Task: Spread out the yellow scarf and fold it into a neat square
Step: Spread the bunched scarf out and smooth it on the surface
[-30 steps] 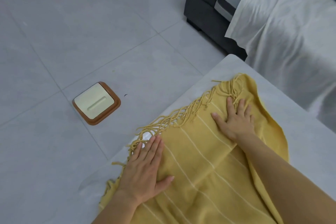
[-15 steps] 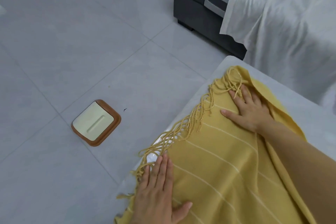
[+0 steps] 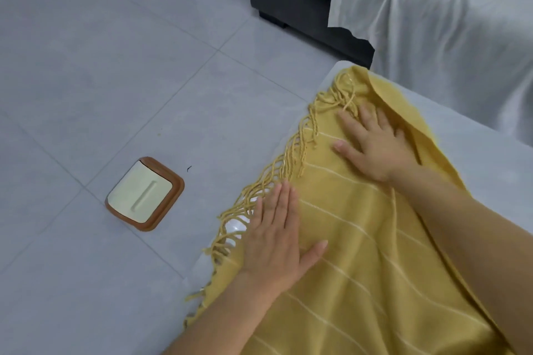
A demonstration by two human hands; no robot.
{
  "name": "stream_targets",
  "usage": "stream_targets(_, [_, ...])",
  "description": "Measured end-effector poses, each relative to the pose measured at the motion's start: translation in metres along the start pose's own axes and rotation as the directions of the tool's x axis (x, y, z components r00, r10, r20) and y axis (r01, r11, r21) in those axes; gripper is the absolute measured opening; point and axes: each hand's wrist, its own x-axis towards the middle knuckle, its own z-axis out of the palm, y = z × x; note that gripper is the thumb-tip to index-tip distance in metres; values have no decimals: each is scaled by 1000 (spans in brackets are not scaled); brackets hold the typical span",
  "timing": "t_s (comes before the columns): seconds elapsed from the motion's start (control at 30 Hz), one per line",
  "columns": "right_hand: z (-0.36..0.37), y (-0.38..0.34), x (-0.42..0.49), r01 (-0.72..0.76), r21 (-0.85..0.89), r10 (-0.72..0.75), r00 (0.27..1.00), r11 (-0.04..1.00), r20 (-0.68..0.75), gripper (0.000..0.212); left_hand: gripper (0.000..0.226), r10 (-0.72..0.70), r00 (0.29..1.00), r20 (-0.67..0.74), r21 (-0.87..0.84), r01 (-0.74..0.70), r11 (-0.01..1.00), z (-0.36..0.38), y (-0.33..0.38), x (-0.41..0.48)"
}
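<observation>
The yellow scarf (image 3: 360, 253) with thin white stripes lies on a white table (image 3: 484, 164), its tasselled fringe along the table's left edge. My left hand (image 3: 277, 242) rests flat on the scarf near the fringe, fingers together and thumb out. Farther along, my right hand (image 3: 372, 144) presses flat on the cloth near the far corner, fingers spread. The scarf's right edge is doubled over beside my right forearm. Neither hand grips the cloth.
A brown-rimmed square tray with a cream lid (image 3: 144, 194) sits on the grey tiled floor (image 3: 115, 66) left of the table. A dark sofa (image 3: 291, 0) draped with a white sheet (image 3: 447, 23) stands behind the table's far edge.
Both hands have slid over the scarf while staying flat on it: the left is back up by the fringe and the right sits nearer the far corner. The view has shifted.
</observation>
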Motion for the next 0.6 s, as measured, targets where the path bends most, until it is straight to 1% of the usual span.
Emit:
stream_targets(0.07, [11, -1, -37, 16, 99, 1, 985, 995, -170, 63, 85, 54, 998, -11, -10, -54, 998, -5, 8, 27])
stream_targets(0.13, [22, 3, -77, -24, 199, 69, 972, 980, -226, 64, 81, 130, 991, -11, -17, -130, 991, -12, 18, 57])
stream_targets(0.2, [33, 17, -112, -85, 241, 147, 956, 967, -252, 65, 78, 222, 975, -3, -14, -222, 975, -21, 33, 91])
stream_targets(0.27, [38, 37, -139, -161, 259, 236, 927, 952, -293, 64, 78, 283, 959, 3, -8, -283, 959, -29, 48, 125])
stream_targets(0.33, [38, 59, -156, -228, 231, 297, 895, 946, -332, 64, 78, 312, 950, -5, 28, -312, 950, -35, 62, 155])
stream_targets(0.43, [38, 82, -168, -228, 167, 280, 847, 959, -452, 61, 84, 378, 926, -12, 116, -374, 920, -36, 81, 186])
stream_targets(0.5, [37, 89, -171, -232, 170, 288, 773, 958, -566, 58, 88, 458, 889, 14, 178, -453, 874, -34, 93, 198])
stream_targets(0.53, [38, 91, -173, -260, 181, 315, 716, 948, -623, 57, 88, 489, 872, 31, 203, -484, 851, -32, 98, 203])
stream_targets(0.57, [38, 94, -175, -310, 204, 364, 655, 929, -662, 59, 88, 505, 862, 46, 219, -502, 837, -30, 101, 207])
stream_targets(0.6, [39, 96, -178, -378, 244, 437, 600, 893, -670, 64, 89, 508, 860, 57, 230, -506, 831, -29, 104, 212])
